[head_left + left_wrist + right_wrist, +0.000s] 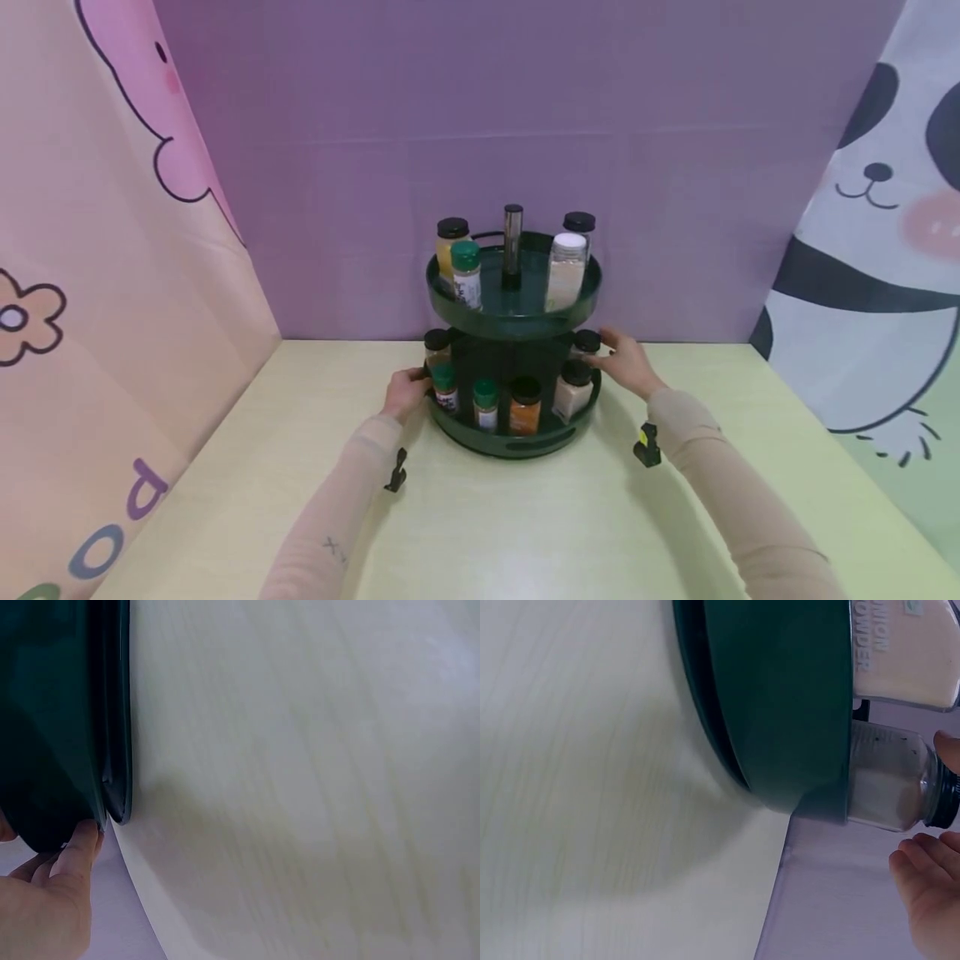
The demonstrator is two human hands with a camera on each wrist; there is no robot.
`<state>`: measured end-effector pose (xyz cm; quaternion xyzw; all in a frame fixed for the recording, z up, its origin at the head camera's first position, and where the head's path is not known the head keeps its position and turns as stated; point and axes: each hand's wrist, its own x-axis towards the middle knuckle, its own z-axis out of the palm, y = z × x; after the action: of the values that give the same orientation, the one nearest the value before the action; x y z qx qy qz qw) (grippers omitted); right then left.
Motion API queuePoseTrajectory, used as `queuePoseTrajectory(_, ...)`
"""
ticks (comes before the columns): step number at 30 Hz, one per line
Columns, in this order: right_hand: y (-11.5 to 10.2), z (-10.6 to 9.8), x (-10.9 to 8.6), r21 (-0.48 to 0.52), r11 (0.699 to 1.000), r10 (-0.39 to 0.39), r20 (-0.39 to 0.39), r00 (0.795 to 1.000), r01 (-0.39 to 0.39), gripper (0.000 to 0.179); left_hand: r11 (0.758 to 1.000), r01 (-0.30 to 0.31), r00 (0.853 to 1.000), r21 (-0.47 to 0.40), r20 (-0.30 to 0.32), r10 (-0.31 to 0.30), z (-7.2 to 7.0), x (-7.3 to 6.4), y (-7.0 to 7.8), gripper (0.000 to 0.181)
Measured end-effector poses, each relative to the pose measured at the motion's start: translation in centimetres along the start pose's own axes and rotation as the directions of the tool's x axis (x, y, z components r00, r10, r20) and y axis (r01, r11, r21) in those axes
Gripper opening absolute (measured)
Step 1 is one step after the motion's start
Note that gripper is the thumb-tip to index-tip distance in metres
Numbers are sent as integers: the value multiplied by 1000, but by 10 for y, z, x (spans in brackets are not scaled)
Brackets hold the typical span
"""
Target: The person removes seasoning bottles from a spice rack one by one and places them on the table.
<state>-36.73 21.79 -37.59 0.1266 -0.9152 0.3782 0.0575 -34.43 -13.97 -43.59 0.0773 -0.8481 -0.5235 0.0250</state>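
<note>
A dark green two-tier turntable rack [513, 325] stands on the table, with spice jars on both tiers. At its left side my left hand [406, 392] holds the lower tier's rim; in the left wrist view its fingers [75, 855] press the rim's outer edge. My right hand [628, 367] is around a black-lidded clear jar [889, 780] at the right of the lower tier. The thumb lies at the lid, while the extended fingers [922, 859] show a gap from the jar. Beside that jar is an onion powder jar [907, 652], also black-lidded.
Green-lidded jars [485, 404] and an orange-filled jar [524, 408] line the lower tier's front. Above, a white-lidded jar [567, 271] and a yellow-filled jar [450, 250] flank the central post [513, 242]. A purple backdrop [375, 167] rises behind the table [480, 517].
</note>
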Motion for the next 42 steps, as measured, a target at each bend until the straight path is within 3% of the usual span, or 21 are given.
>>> queuePoseTrajectory(12,13,15,9,-22,997,-79,-87,993,77,43,1000,-13,1000,-10,-14,13,3,-2,2,41)
queuePoseTrajectory(23,21,19,8,-24,1000,8,-86,996,-11,36,1000,-26,1000,-8,-6,26,5,-3,1,40)
queuePoseTrajectory(42,13,21,12,-24,999,45,-95,995,-47,35,1000,2,1000,-27,11,-2,0,-2,2,41)
